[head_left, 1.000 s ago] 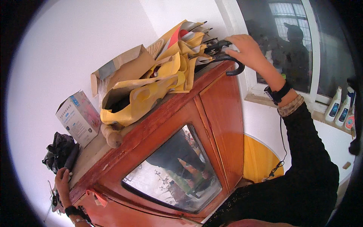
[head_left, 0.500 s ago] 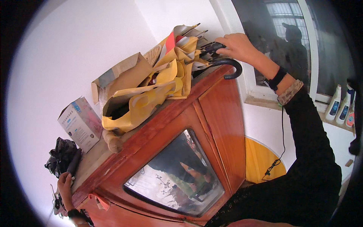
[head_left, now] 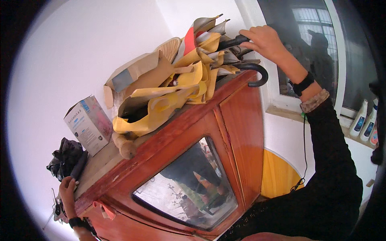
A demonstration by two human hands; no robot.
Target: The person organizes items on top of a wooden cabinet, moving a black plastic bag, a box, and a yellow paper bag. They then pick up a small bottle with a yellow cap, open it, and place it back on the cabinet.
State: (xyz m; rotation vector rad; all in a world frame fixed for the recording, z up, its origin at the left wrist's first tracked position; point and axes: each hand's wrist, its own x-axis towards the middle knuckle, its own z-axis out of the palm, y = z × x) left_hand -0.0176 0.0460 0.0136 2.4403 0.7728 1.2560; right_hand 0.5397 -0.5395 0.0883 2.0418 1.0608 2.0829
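Observation:
At the back right of the red wooden cabinet (head_left: pixel 157 160), my right hand (head_left: pixel 265 42) is closed round the straight black handle of an umbrella (head_left: pixel 232 43). Its folded canopy, yellow, red and silver-grey, lies across the cabinet top. Just below, a second umbrella's curved black hook handle (head_left: pixel 261 74) juts past the cabinet's end. My left hand (head_left: pixel 67 192) is at the cabinet's left corner, fingers curled together beside a crumpled black plastic bag (head_left: pixel 66 158). Whether those fingers hold anything is too small to tell.
On the cabinet top stand a white-and-pink box (head_left: pixel 89 126), an open yellow bag (head_left: pixel 155 114), a brown cardboard box (head_left: pixel 140 74) and a rounded wooden piece (head_left: pixel 125 148). Beyond my right arm is a window (head_left: pixel 309 44), with several bottles (head_left: pixel 358 119) on its sill.
The umbrella's handle has been lifted, and more of it shows beside my right hand. The whole view has shifted slightly. My left hand stays at the cabinet corner.

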